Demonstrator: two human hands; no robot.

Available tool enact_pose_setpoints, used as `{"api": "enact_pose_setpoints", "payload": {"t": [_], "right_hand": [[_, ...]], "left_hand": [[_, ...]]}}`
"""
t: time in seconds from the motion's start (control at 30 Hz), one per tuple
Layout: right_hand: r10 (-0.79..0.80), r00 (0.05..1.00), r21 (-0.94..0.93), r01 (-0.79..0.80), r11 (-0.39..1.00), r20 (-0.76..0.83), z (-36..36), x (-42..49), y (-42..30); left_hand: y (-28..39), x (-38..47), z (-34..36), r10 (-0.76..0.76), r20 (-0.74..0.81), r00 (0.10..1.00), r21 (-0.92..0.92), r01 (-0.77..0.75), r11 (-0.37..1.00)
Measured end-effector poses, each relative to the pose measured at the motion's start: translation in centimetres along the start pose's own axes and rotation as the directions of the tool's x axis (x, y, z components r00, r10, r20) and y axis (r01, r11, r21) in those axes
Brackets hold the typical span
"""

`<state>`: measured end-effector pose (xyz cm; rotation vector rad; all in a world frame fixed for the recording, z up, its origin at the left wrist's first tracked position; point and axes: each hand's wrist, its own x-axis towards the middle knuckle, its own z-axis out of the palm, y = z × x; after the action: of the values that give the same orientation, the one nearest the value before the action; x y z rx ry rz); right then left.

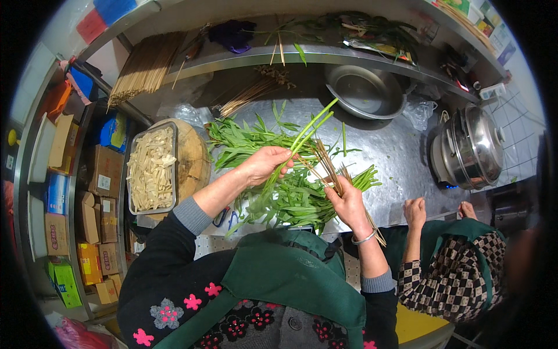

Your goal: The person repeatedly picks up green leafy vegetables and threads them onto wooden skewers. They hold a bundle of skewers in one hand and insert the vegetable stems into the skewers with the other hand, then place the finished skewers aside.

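My left hand (271, 165) grips a few green leafy vegetable stalks (310, 131), their bare stem ends pointing up and away from me. A bundle of thin wooden skewers (328, 163) is held in my right hand (347, 202), with the far ends fanned out and the near ends trailing by my wrist. Just beyond my left hand lies a heap of leafy greens (244, 146) on the metal table (392, 146). More greens (301, 196) lie below and between both hands, their cut stems (367, 179) turned right.
At left, a tray of pale strips (152, 170) overlaps a round wooden chopping block (192, 161). Scissors (231, 218) lie near the front edge. Farther back are loose skewers (246, 97) and a metal basin (366, 92). A lidded steel pot (471, 148) stands right, near another person's hand (415, 212).
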<state>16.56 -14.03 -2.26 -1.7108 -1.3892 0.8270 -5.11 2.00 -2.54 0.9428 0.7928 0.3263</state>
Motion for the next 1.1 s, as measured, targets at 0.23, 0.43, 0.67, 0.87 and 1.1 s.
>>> {"api": "enact_pose_setpoints", "payload": {"t": [0.23, 0.43, 0.67, 0.87, 1.1], "right_hand": [[-0.057, 0.997, -0.035, 0.056, 0.998, -0.043, 0.5, -0.3, 0.6], [0.034, 0.999, 0.030, -0.034, 0.999, 0.006, 1.3, -0.7, 0.8], [-0.059, 0.998, 0.133, 0.060, 0.989, -0.013, 1.8, -0.5, 1.8], [-0.045, 0.998, 0.140, 0.051, 0.989, -0.041, 3.0, -0.7, 2.0], [0.011, 0.998, 0.225, 0.001, 0.974, -0.055, 1.3, -3.5, 4.0]], "left_hand": [[-0.8, 0.3, -0.3, 0.035, -0.019, 0.999, 0.166, -0.031, 0.986], [-2.0, 0.5, -0.3, 0.052, 0.012, 0.999, 0.243, -0.053, 0.968], [-1.8, 0.4, 0.2, -0.049, 0.089, 0.995, 0.178, 0.033, 0.983], [-3.5, 0.6, 2.7, -0.114, 0.133, 0.985, 0.215, 0.084, 0.973], [-4.6, 1.3, 4.5, -0.034, 0.289, 0.957, 0.364, -0.076, 0.928]]}}
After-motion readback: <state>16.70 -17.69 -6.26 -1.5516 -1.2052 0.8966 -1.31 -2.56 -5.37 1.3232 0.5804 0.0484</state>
